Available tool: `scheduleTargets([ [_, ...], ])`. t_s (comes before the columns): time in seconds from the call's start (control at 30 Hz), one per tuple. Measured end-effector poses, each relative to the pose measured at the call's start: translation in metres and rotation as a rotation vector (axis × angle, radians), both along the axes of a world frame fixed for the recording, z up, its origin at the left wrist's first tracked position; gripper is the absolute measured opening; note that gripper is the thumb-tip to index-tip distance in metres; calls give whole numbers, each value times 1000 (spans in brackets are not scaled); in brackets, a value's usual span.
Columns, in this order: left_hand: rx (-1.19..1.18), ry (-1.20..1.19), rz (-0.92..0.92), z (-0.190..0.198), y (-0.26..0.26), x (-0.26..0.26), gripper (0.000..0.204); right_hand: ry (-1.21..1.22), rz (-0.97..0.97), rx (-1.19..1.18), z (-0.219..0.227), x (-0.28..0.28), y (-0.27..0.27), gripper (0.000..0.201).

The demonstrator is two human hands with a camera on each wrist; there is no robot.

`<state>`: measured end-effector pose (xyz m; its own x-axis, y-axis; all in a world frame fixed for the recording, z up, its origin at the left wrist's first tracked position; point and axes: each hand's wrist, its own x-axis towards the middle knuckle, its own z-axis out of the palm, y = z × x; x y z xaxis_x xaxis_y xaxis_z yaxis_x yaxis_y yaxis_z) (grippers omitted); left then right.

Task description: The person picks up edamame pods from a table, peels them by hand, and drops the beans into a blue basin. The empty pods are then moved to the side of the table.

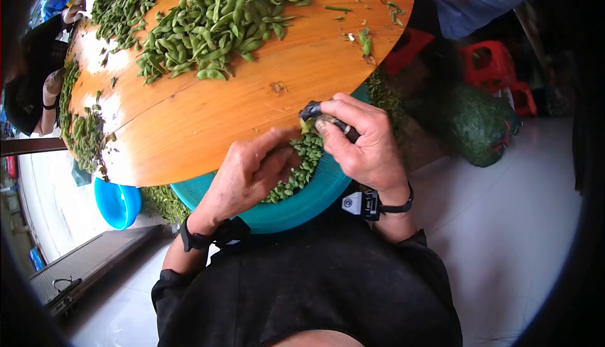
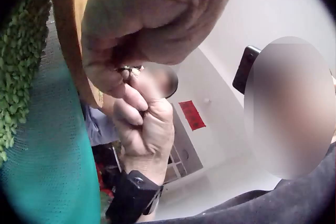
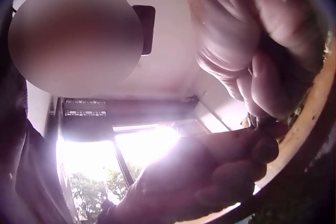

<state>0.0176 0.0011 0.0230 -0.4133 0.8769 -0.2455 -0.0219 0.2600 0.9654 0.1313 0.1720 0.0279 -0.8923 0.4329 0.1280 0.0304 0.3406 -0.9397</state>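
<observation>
In the head view my right hand (image 1: pixel 365 136) grips a small black tool (image 1: pixel 345 129) with a pale band, between thumb and fingers. A yellowish-green soybean pod (image 1: pixel 307 125) shows at the tool's front end. Close beside it, my left hand (image 1: pixel 242 173) has its fingers bent inward, their tips hidden; I cannot tell whether they hold anything. Both hands are over a green basin (image 1: pixel 265 219) with many shelled soybeans (image 1: pixel 305 164). In the left wrist view, my left hand (image 2: pixel 152 19) nearly meets my right hand (image 2: pixel 144 124).
A large heap of soybean pods (image 1: pixel 214 25) lies on the round wooden table (image 1: pixel 183 126), with scraps near its right edge. A blue basin (image 1: pixel 118 203), a full green net sack (image 1: pixel 479 133) and red stools (image 1: pixel 488 66) are on the floor. Other people sit around the table.
</observation>
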Motion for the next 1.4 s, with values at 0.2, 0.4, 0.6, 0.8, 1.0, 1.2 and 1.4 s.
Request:
scheduleTargets([
  [0.2,117,535,-550,-10,-21,-3,21,-120,-264,282,5,53,41,17],
  [0.4,124,385,-561,5,10,20,48,25,-360,411,16,47,33,23],
  [0.6,458,67,-433,-8,40,53,86,190,-271,-64,39,-4,16,21],
  [0.8,162,7,-270,3,32,56,44,241,-278,-136,27,-32,6,21],
  [1.0,218,-423,-120,-11,27,53,28,478,-423,702,17,-45,4,25],
  [1.2,252,-649,6,-22,24,52,24,429,-357,742,6,-51,-3,29],
  [1.4,251,-768,38,-34,23,51,31,469,-334,655,-10,-55,-2,25],
])
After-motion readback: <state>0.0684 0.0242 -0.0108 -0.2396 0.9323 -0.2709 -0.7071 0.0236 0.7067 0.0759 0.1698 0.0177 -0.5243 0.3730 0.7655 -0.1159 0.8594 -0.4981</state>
